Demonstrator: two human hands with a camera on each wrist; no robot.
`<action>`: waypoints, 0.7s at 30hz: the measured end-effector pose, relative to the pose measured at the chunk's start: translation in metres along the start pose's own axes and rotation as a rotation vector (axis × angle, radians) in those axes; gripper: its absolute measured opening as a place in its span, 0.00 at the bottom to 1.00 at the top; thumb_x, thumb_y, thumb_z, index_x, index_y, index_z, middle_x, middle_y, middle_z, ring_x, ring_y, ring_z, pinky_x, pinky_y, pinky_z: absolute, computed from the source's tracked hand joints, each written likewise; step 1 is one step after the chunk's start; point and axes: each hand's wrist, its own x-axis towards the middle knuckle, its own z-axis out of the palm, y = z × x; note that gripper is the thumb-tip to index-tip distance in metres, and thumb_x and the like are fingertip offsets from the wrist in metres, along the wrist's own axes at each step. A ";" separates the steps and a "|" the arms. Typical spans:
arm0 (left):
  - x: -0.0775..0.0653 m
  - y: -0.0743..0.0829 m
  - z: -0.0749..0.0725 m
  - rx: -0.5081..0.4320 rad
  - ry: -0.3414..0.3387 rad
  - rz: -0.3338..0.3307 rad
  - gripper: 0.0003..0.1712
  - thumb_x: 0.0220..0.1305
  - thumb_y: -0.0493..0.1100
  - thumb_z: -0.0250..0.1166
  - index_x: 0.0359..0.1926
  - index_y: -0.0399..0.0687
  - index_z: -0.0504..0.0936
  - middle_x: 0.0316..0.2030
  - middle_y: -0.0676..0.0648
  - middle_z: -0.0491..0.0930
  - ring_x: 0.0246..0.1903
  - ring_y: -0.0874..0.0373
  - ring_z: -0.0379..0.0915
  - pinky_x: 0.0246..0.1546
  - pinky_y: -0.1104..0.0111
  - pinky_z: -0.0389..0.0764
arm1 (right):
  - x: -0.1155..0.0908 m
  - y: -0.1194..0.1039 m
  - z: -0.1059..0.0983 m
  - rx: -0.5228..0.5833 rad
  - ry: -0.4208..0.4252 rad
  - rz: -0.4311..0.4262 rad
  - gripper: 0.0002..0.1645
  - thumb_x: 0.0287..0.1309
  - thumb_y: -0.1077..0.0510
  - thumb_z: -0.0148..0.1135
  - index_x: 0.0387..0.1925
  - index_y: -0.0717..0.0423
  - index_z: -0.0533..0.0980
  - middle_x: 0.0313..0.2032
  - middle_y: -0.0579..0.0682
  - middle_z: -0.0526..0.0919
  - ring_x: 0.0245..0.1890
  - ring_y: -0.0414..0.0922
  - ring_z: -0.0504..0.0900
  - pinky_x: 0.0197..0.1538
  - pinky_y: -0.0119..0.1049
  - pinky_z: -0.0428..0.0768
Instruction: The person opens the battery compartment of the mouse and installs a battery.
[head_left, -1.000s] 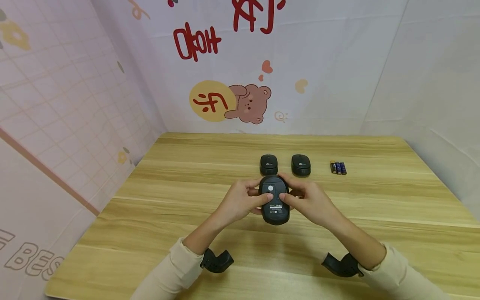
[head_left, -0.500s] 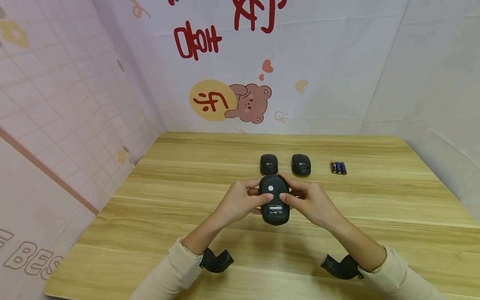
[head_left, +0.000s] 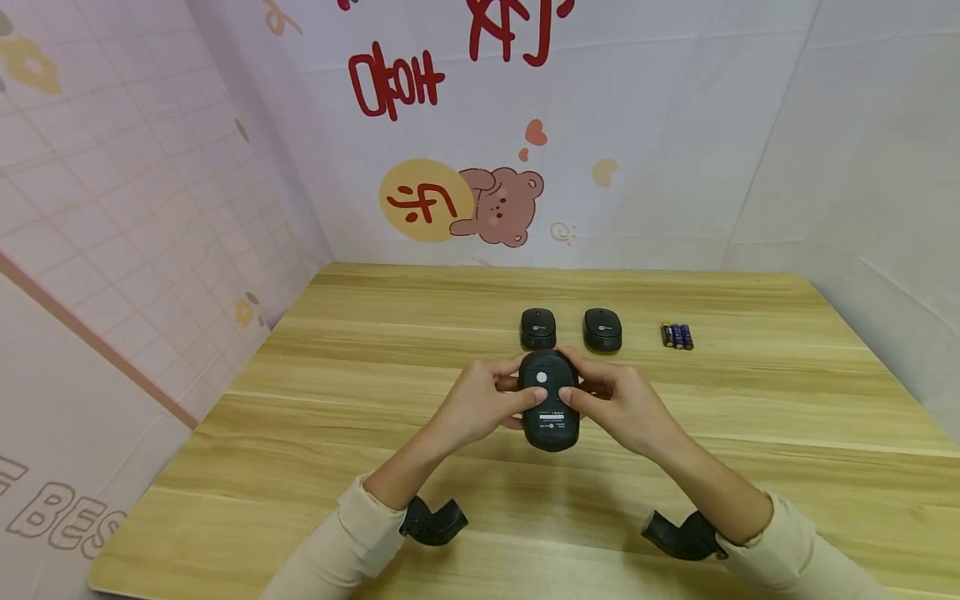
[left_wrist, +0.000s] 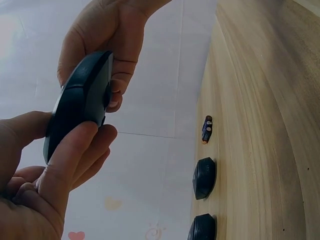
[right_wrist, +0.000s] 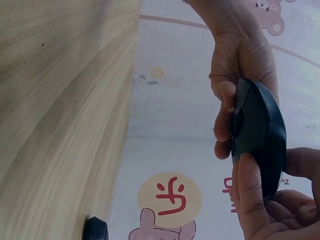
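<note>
A black computer mouse [head_left: 551, 417] is held above the table with its underside, a white round sticker and a printed label, facing up. My left hand [head_left: 480, 402] grips its left side, thumb lying on the underside. On the opposite side my right hand [head_left: 618, 400] holds it the same way, its thumb beside the left one. In the left wrist view the mouse [left_wrist: 80, 100] stands edge-on between both hands, clear of the table. The right wrist view shows the mouse [right_wrist: 257, 135] from its other edge. Fingers beneath it are partly hidden.
Two more black mice, a left one [head_left: 537, 328] and a right one [head_left: 602, 330], sit upright on the wooden table [head_left: 360, 375] just beyond the hands. Several small batteries [head_left: 677, 335] lie side by side to their right. A printed white cloth [head_left: 637, 108] hangs behind the table.
</note>
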 end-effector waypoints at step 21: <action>0.001 -0.001 -0.001 -0.011 0.006 -0.013 0.32 0.61 0.38 0.66 0.65 0.39 0.67 0.46 0.36 0.81 0.36 0.52 0.83 0.29 0.63 0.85 | 0.000 -0.002 0.001 0.001 0.004 -0.001 0.29 0.61 0.64 0.60 0.64 0.65 0.66 0.57 0.64 0.73 0.37 0.45 0.83 0.39 0.31 0.83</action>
